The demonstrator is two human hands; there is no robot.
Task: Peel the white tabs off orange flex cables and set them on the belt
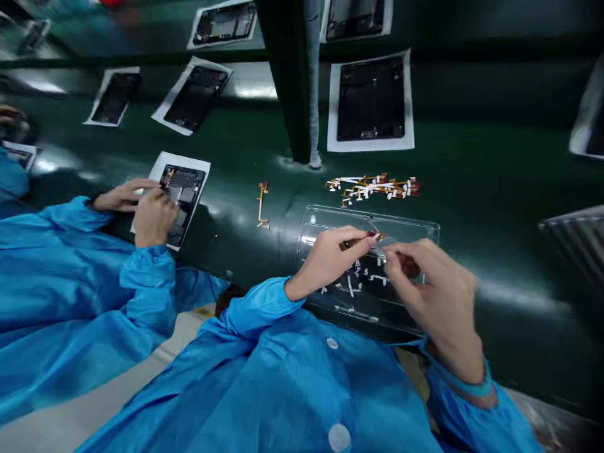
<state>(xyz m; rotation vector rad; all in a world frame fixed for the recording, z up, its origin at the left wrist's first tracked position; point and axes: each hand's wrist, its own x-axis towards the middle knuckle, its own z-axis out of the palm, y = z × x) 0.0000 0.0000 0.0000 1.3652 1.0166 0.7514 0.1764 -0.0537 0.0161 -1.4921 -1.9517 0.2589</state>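
Observation:
My left hand (pixel 330 258) and my right hand (pixel 431 289) meet over a clear plastic tray (pixel 425 228) at the near edge of the dark green belt. Between the fingertips of both hands is a small orange flex cable (pixel 372 238); the right hand is blurred. White backing strips (pixel 356 283) lie scattered in the tray under my hands. A pile of orange and white flex cables (pixel 375 186) lies just beyond the tray. One single flex cable (pixel 262 204) lies to the left of it.
A co-worker in a blue coat at my left has both hands (pixel 141 207) on an open tablet on white paper (pixel 182 192). More open tablets (pixel 370 99) on paper lie further along the belt. A dark post (pixel 292 82) stands mid-belt.

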